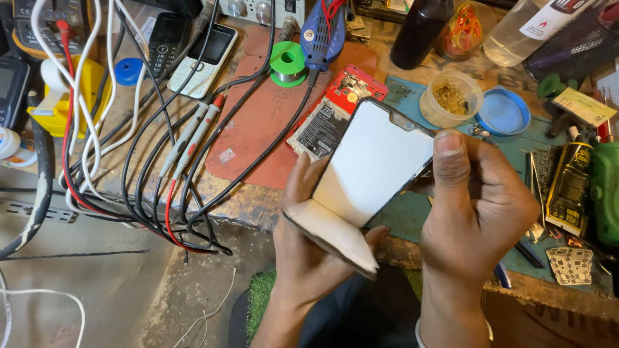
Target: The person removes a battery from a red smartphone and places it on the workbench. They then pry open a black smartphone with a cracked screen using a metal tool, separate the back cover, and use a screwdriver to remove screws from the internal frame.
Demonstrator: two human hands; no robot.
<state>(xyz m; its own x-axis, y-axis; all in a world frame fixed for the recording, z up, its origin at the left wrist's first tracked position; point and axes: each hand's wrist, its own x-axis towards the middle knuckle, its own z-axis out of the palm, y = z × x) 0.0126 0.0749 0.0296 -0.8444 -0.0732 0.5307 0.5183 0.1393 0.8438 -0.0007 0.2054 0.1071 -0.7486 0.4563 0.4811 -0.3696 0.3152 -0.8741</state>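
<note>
**Both hands on the phone screen, film half peeled**

You hold a phone screen up over the near edge of the workbench, tilted, its white face toward you. Your right hand grips its right edge, thumb pressed on the upper right corner and fingers wrapped behind. Your left hand closes around the lower end, where a white film is folded away from the screen; thumb and fingers pinch that flap.

Just behind the screen lies an opened red phone, its inner parts showing, on a reddish mat. A green spool stands at the mat's far edge, beside a blue tool. To the left, a tangle of black, white and red cables hangs over the bench edge, and two keypad phones lie side by side beyond them. To the right sit a clear tub of small brass bits, a blue lid and a glue tube.
</note>
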